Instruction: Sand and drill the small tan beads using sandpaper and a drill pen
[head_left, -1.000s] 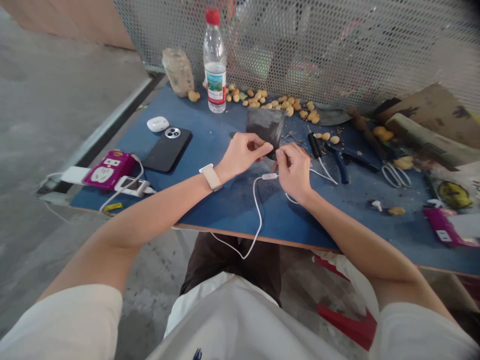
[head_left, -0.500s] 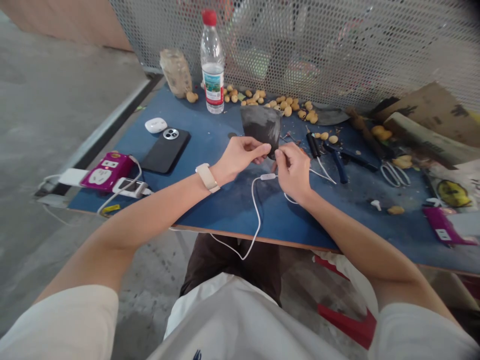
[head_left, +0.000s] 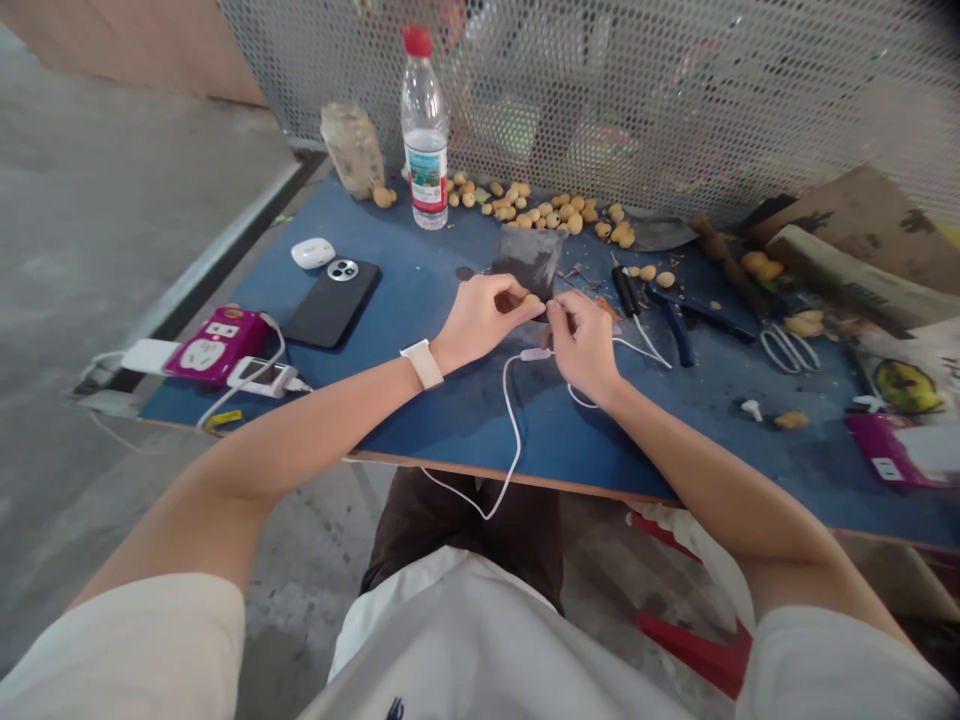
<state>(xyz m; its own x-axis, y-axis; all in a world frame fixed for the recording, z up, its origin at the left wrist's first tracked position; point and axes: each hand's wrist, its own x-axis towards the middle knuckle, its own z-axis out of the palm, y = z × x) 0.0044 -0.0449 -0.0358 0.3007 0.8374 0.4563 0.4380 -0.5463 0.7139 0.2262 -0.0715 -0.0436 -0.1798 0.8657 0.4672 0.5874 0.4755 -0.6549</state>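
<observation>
A dark grey sheet, apparently sandpaper (head_left: 531,258) with pale dusty scuffs, stands out beyond my fingertips over the middle of the table. My left hand (head_left: 484,318), with a light band at the wrist, is closed in a pinch at its near edge. Between those fingers shows a small yellowish piece (head_left: 530,299), mostly hidden. My right hand (head_left: 583,335) is closed too, thumb and finger pinched at the sheet's near right corner, almost touching the left fingertips. Under the right hand runs a white cable with an inline switch (head_left: 535,354).
Small yellow-brown, nut-like pieces (head_left: 574,212) lie along the back beside a water bottle (head_left: 426,165). Left are a phone (head_left: 335,305) and a purple power socket (head_left: 214,345). Right are a black pen-like tool (head_left: 624,290), blue-handled pliers (head_left: 681,333) and scissors (head_left: 789,348).
The sandpaper has tipped down and away from upright, its top edge now lower. My left hand has shifted slightly right, and the yellowish piece shows between its fingers. The right hand barely moved.
</observation>
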